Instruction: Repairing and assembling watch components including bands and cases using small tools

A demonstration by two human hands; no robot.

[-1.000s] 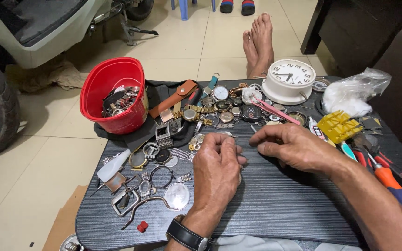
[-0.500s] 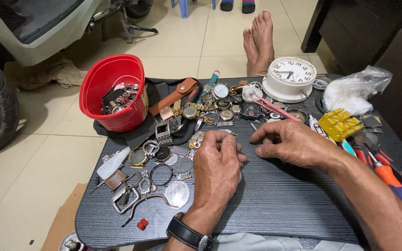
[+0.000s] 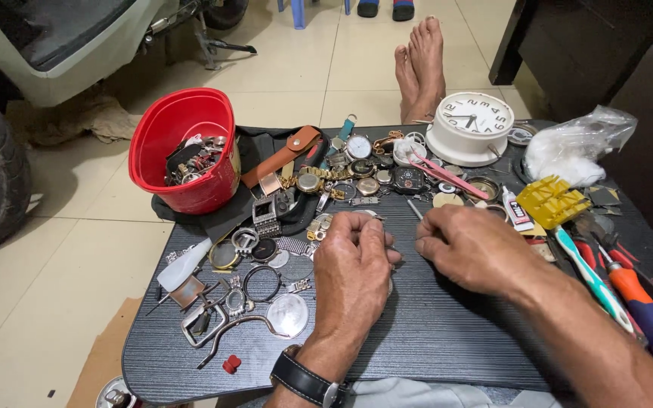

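Red bucket (image 3: 162,165) holds watch parts (image 3: 193,157)

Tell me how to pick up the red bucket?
Take the red bucket by its rim, coming from straight above. It stands upright with its mouth open, so the rim is bare all round, while watch parts fill the inside. The near-left rim looks easiest, being away from the cluttered black table.

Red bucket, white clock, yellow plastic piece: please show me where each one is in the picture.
Red bucket (image 3: 153,143): head view, on the inner red wall at the left side.
White clock (image 3: 477,115): head view, on the middle of the dial.
Yellow plastic piece (image 3: 552,201): head view, on its ribbed top.
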